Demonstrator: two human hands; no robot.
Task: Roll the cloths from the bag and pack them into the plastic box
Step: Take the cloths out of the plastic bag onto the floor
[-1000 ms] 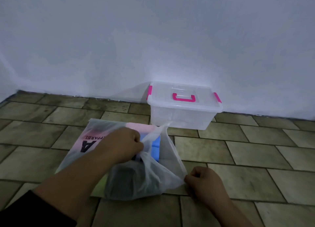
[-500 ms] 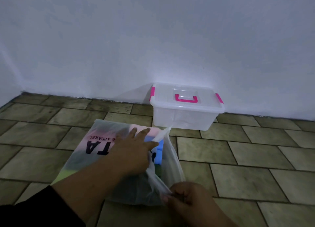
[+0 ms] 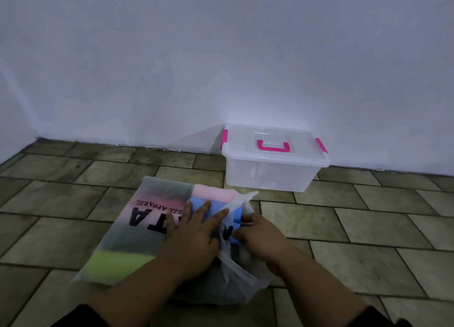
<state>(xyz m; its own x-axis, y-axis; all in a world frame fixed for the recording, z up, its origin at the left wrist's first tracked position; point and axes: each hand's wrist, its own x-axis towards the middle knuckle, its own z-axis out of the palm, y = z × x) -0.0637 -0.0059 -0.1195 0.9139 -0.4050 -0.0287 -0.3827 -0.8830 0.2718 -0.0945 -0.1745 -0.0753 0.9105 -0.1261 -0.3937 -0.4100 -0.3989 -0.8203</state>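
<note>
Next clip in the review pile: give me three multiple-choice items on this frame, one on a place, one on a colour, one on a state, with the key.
1. Where does the plastic box stand?
A. on a shelf
B. on the tiled floor against the wall
C. in the person's lap

2. What colour is the handle on the box's lid?
A. blue
B. green
C. pink

3. What is the right hand doing?
A. gripping the open edge of the bag
B. lying flat on the floor
C. lifting the lid

Key: 1 B, tiles lie under the box and the wall is right behind it. 2 C, the handle and the side latches are pink. 3 A, its fingers curl round the bag's film, while the left hand lies flat with straight fingers.
</note>
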